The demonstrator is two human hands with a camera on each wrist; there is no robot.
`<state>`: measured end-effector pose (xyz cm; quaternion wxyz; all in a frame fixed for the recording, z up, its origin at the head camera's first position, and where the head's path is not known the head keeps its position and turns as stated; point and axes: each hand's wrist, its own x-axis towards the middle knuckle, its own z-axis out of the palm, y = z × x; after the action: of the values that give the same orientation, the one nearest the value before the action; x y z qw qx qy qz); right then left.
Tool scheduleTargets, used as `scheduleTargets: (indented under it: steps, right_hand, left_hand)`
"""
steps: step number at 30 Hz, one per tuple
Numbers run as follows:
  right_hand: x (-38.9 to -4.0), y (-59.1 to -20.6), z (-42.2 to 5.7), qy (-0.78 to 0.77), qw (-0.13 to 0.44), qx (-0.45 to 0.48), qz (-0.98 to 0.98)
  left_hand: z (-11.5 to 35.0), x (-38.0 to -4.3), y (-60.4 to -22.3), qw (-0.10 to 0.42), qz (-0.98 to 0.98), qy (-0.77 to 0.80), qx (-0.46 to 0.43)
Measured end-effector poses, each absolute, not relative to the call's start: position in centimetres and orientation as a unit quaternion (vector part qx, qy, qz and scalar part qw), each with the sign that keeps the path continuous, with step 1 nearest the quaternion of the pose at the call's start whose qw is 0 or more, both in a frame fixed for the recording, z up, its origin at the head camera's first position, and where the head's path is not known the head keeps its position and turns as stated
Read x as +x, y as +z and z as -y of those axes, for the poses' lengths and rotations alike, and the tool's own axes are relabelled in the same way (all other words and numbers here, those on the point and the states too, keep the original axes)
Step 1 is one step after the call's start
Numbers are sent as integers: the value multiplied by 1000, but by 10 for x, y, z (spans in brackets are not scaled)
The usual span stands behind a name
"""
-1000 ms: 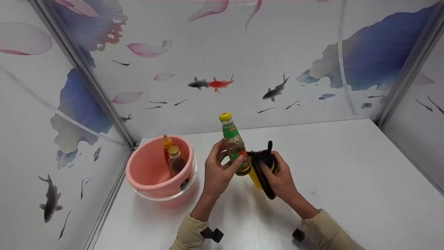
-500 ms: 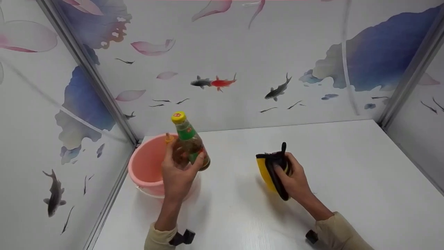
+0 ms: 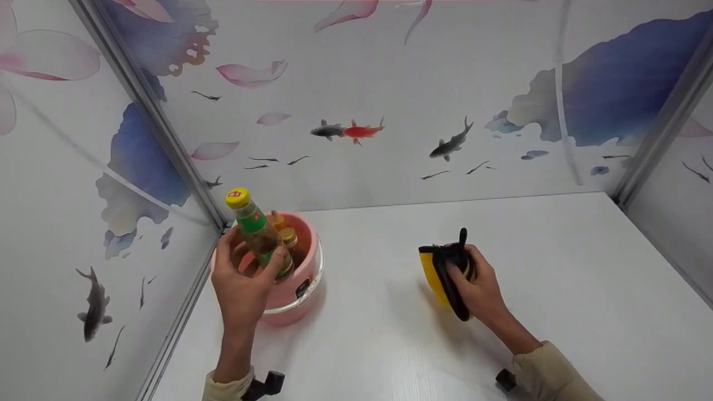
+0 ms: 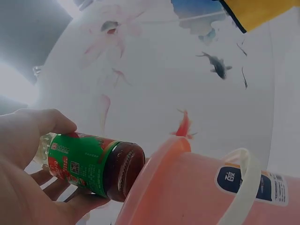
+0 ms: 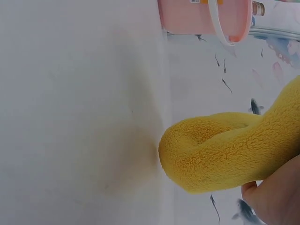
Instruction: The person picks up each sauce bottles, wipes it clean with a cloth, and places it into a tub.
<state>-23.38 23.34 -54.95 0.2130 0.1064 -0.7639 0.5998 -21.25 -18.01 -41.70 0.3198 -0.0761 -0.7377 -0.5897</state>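
Note:
My left hand grips a glass sauce bottle with a yellow cap and green label. The bottle leans to the left over the pink bucket. In the left wrist view, its dark base is right at the bucket's rim, and the fingers curl round the label. On the other side, my right hand holds a folded yellow cloth with black edging. Its fleecy yellow face fills much of the right wrist view, close over the table.
Inside the bucket stand a gold-capped bottle and an orange-topped bottle. A white handle hangs down the bucket's outside. Walls printed with fish and petals enclose the white table at the back and sides.
My left hand has carried the sauce bottle leftward, away from the cloth and over the bucket. My right hand has shifted a little to the right, still holding the cloth.

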Motion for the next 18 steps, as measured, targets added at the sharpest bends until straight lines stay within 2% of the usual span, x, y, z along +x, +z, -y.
scheduleTargets:
  steps: [8,18]
  right_hand:
    - [-234,-554,-235,596,223,102,764]
    - [-234,-553,-235,600,216,101,764]
  left_hand:
    - [190,-224,-427,348,777,-523,-42]
    - [196,-231,-435,306,802,-512,-19]
